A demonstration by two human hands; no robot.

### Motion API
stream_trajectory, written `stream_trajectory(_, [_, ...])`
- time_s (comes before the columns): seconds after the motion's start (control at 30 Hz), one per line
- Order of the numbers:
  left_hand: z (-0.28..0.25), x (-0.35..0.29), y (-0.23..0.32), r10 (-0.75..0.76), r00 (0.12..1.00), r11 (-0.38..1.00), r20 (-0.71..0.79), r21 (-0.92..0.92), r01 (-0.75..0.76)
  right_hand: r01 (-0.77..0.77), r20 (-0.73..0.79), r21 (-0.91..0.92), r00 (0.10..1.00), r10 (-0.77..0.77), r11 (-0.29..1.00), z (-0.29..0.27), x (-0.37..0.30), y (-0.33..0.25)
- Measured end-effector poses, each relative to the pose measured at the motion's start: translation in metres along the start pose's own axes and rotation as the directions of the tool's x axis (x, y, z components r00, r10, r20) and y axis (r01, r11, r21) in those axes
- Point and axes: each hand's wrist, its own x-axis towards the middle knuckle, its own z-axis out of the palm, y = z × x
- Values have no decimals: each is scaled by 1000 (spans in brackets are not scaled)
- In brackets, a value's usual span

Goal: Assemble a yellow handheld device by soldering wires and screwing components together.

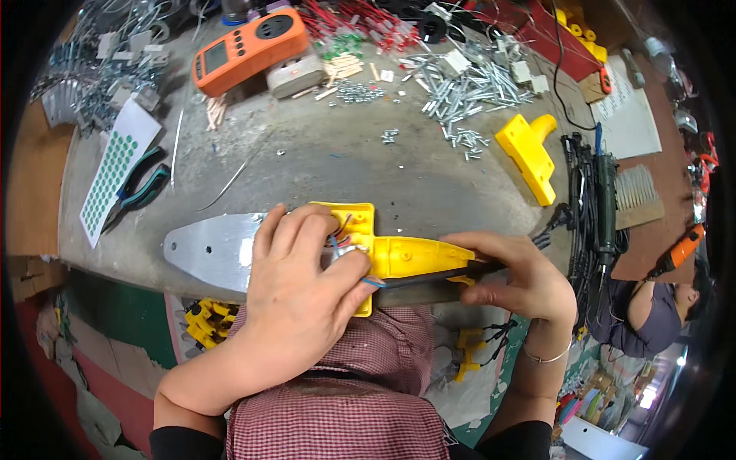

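A yellow plastic housing half (418,258) lies along the table's front edge with its inner side up. A pointed silver metal plate (211,249) extends from its left end. My left hand (303,276) is over the wide part, thumb and fingers closed on a thin blue wire (373,283); a white piece shows partly beneath the fingers. Other thin wires run inside the housing. A black cable (429,277) lies along the near side of the narrow handle. At the handle's right end, my right hand (525,276) has its thumb and fingers closed around the cable.
Behind lie a second yellow housing half (529,157), piled screws (468,88) and an orange meter (249,50). Pliers (138,184) and a sticker sheet (115,169) are left. Bundled black cables (586,207) and a dark green electric screwdriver (606,203) lie right. Another person (644,318) sits far right.
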Motion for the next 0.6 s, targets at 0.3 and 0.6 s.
stream_trajectory(0.3, [11,0,3,-31,998,996,-53,79,35,-137,459,-125,870,180,983,-16,41,-7])
stream_trajectory(0.6, [11,-4,-1,17,999,995,-35,100,-13,-95,516,-59,849,112,994,-55,26,12])
